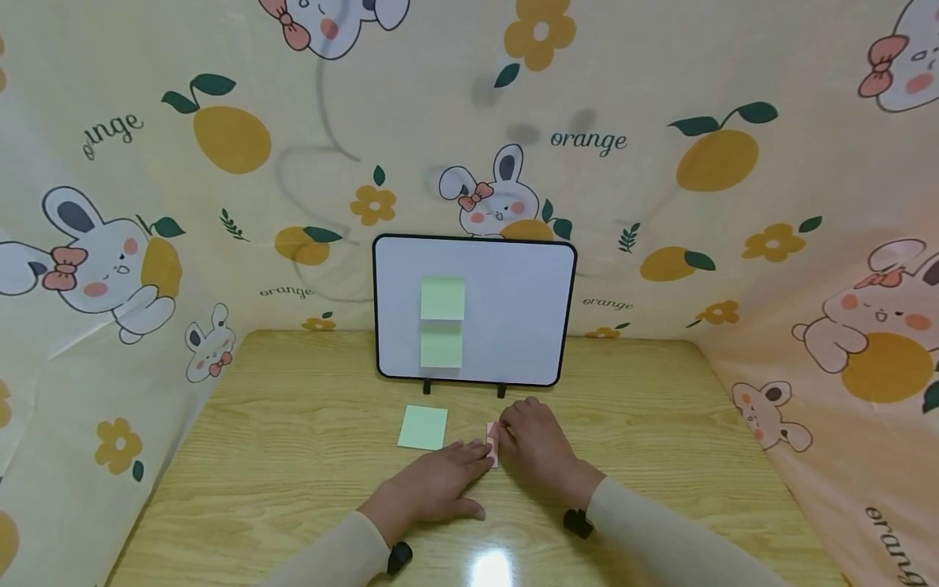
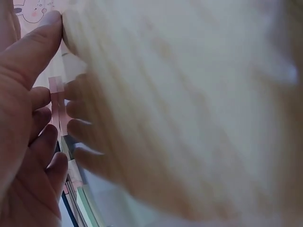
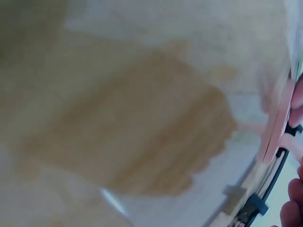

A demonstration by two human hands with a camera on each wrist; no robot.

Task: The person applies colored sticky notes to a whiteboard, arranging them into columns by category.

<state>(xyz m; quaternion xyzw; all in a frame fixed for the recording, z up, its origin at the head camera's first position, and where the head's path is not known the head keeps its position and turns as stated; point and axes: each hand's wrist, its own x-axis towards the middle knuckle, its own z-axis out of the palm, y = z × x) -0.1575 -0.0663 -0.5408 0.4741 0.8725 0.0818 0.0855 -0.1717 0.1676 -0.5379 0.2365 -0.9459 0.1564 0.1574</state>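
A: State of each grip?

B: Left grip [image 1: 433, 481]: wide, extended, touching the narrow pink paper [image 1: 492, 430]. Right grip [image 1: 539, 440]: curled at its right edge; whether it pinches a sheet cannot be told. The paper lies between them on the tabletop [image 1: 293, 456].

A: Likely faults there?

B: Light left pressure could let the paper skid; an uneven right pull could crease it.

A: Farther out?

B: Ahead-left of the left grip, a loose green note [image 1: 423, 427], easily nudged by sideways drift. Beyond both grips, a whiteboard [image 1: 513, 310] bearing two green notes [image 1: 443, 298]; knocking its feet [image 1: 502, 391] could shift it.
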